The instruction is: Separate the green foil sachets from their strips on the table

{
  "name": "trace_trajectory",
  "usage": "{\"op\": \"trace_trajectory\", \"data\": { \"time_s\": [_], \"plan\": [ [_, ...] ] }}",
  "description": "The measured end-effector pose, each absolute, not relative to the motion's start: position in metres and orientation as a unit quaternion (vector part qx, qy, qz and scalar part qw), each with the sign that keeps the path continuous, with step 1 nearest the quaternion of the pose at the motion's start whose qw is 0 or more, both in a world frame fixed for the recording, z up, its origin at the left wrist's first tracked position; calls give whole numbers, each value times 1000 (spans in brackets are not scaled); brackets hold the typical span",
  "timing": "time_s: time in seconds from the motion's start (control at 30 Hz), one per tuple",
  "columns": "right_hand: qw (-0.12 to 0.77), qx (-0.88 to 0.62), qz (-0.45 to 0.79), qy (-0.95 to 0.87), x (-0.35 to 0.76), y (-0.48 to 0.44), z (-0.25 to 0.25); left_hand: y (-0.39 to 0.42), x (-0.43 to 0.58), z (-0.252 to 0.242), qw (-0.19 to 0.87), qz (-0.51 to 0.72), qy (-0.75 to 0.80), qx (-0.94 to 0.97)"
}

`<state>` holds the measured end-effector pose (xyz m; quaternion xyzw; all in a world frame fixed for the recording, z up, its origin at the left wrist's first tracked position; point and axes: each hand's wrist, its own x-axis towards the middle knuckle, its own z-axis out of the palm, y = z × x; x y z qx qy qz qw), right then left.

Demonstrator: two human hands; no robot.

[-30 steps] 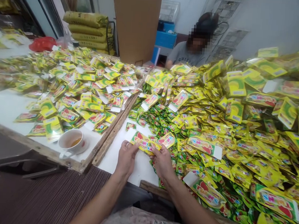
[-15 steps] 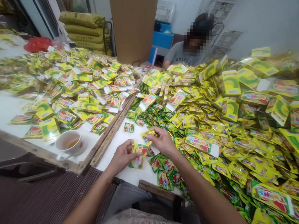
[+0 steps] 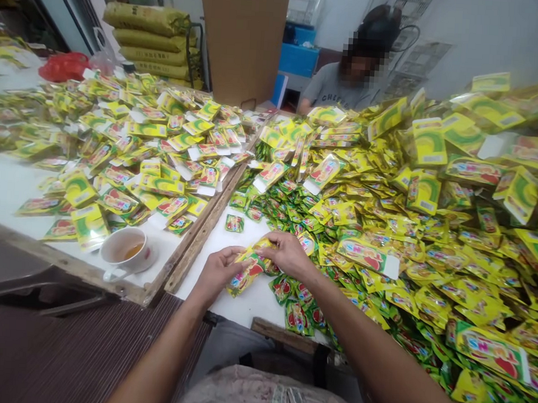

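My left hand (image 3: 219,272) grips a small yellow and green printed carton (image 3: 245,278) by its side, tilted with its upper end to the right. At that upper end, my right hand (image 3: 288,254) pinches a small yellow packet (image 3: 262,246) between thumb and fingers. The packet touches the carton's end; whether part of it is inside I cannot tell. Green packets (image 3: 298,317) with red fruit prints lie just below my right wrist. One lone green packet (image 3: 234,224) rests on the white tabletop (image 3: 208,255) beyond my left hand.
Yellow packets (image 3: 420,259) pile high on the right, with cartons on top. More cartons (image 3: 123,200) heap on the left table, beside a white cup (image 3: 124,250) of brown liquid near its edge. A wooden strip (image 3: 208,222) divides the tables. Another person (image 3: 340,87) sits opposite.
My right hand has brought the yellow packet down against the carton's upper end. The carton has turned from nearly upright to slanted. The view has shifted slightly.
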<state>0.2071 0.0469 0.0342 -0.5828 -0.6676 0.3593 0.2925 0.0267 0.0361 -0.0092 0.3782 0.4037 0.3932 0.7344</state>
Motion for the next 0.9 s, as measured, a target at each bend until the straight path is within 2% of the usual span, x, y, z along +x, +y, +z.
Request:
{"op": "trace_trajectory", "data": {
  "time_s": [0.17,0.23,0.37,0.47,0.6,0.7,0.8,0.9],
  "plan": [
    [287,-602,369,-647,218,61,33,38,20,-5,740,408,435,311],
    [212,-649,283,-673,224,69,32,39,16,-5,739,415,441,297],
    [-25,-659,128,-741,222,84,24,37,12,-9,731,430,436,301],
    [-61,-653,126,-745,216,93,16,35,13,-11,723,426,448,310],
    [-40,-642,129,-755,219,93,17,36,13,-12,696,421,489,315],
    [84,-632,148,-756,226,81,26,39,12,-14,681,416,506,328],
    [225,-582,263,-736,227,69,35,40,11,-17,681,408,503,343],
    [260,-528,339,-734,221,63,39,38,12,-15,704,396,470,355]
  ]
}}
